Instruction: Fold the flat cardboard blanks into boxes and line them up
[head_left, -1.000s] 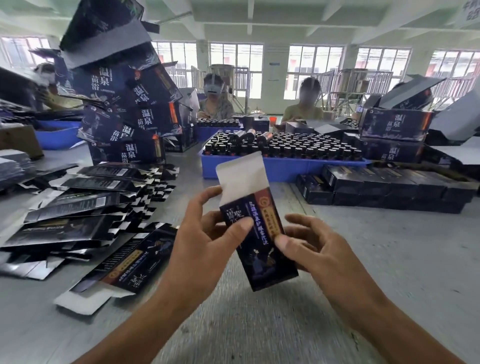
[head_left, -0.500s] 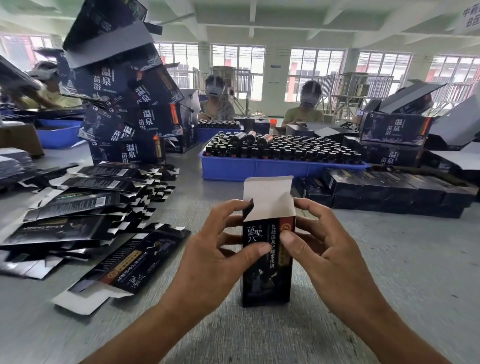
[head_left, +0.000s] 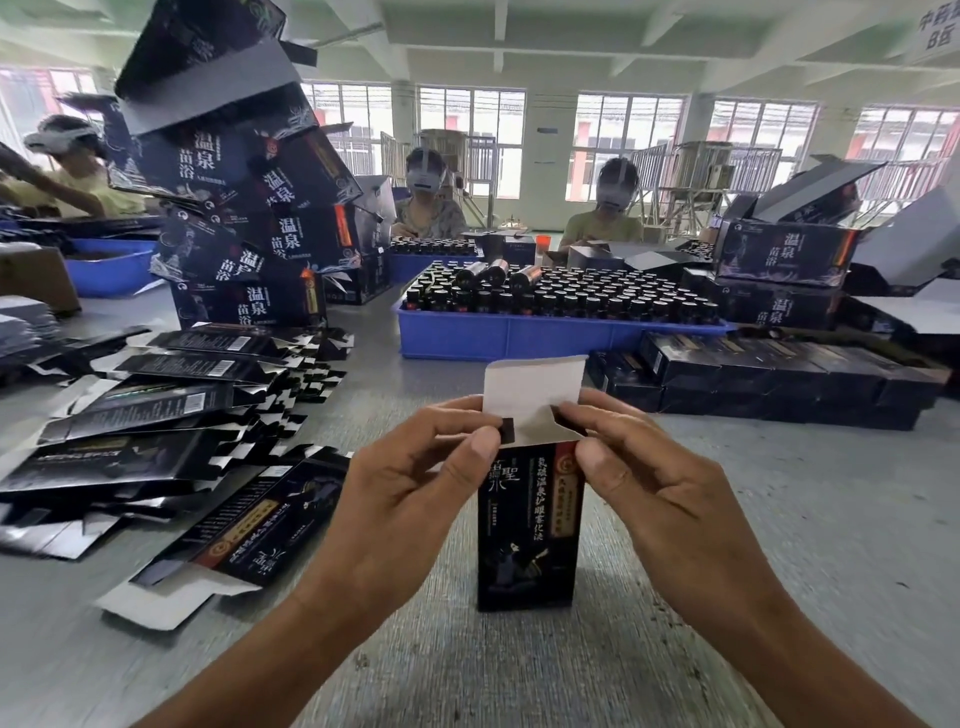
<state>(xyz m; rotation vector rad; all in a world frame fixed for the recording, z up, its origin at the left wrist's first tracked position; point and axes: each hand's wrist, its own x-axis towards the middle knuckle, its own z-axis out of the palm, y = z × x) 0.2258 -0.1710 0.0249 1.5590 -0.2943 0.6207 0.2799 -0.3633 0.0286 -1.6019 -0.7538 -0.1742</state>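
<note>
On the grey table before us stands a black carton, upright, its white top flap raised. Our left hand pinches the left dust flap between thumb and curled fingers; our right hand pinches the right one likewise. Flat blanks lie fanned at left.

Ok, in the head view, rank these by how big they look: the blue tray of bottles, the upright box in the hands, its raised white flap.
Largest to smallest as they appear:
1. Blue tray, widest, though it sits farther back.
2. Upright box, closer to the camera, so its true size against the tray is unsure.
3. White flap, clearly smallest.
</note>
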